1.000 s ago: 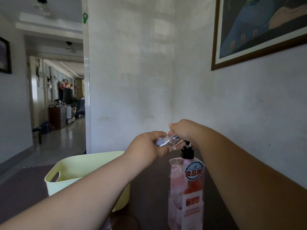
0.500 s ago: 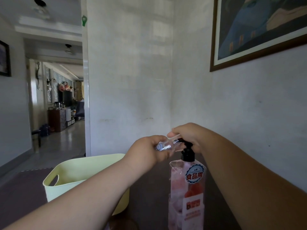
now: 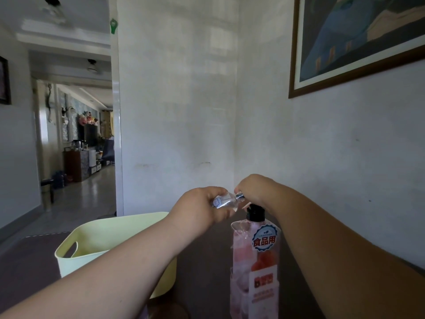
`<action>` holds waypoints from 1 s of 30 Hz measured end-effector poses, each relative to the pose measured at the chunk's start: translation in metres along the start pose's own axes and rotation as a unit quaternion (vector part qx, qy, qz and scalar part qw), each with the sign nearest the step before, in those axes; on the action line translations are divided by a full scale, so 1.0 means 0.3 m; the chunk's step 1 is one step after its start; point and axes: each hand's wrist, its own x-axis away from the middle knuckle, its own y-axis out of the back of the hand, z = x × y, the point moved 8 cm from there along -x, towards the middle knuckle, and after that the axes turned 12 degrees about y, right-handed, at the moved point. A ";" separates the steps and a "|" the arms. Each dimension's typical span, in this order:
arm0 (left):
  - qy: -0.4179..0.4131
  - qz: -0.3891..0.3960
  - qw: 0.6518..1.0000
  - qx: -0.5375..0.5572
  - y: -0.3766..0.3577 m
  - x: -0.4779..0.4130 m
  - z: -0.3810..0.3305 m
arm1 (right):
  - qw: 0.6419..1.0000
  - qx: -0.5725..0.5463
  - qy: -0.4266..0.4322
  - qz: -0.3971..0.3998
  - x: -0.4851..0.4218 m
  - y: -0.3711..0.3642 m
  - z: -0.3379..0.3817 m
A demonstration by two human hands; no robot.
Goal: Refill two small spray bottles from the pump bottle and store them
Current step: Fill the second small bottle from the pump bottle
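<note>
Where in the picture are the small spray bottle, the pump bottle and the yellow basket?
small spray bottle [image 3: 224, 202], head view, on its clear body.
pump bottle [image 3: 255, 268], head view, on its pink front.
yellow basket [image 3: 119, 231], head view, on its inner wall.

A small spray bottle [image 3: 224, 202] is seen in clear, glossy material (glass or plastic cannot be told), with a bright silver metallic collar [image 3: 239, 195] at its neck. The pump bottle [image 3: 254, 268] is made of clear glossy plastic, tinted pink by its contents, and is fitted with a black plastic neck ring [image 3: 255, 212] and a smooth printed label [image 3: 264, 241]. A pale yellow basket [image 3: 115, 229] is moulded in smooth, matt plastic. The tabletop [image 3: 207, 261] is shown dark brown and dull. The white wall [image 3: 179, 111] is finished matt and faintly scuffed. A picture frame [image 3: 296, 42] is made of brown wood. The hallway floor [image 3: 87, 194] is polished and reflective.
</note>
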 end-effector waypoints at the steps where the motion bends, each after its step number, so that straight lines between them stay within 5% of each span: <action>1: 0.002 0.000 1.000 -0.003 -0.005 0.004 0.006 | 0.999 0.032 0.006 0.012 -0.005 -0.014 -0.002; 9: 0.019 0.012 1.000 -0.003 -0.014 0.006 0.013 | 0.990 0.138 0.028 -0.019 0.007 0.008 0.011; 21: 0.012 0.024 1.000 -0.002 0.021 0.002 -0.038 | 0.996 -0.066 -0.006 -0.061 0.041 0.070 0.027; 30: 0.024 0.030 0.999 -0.025 -0.008 0.003 -0.017 | 0.997 -0.007 -0.005 -0.074 0.037 0.010 -0.019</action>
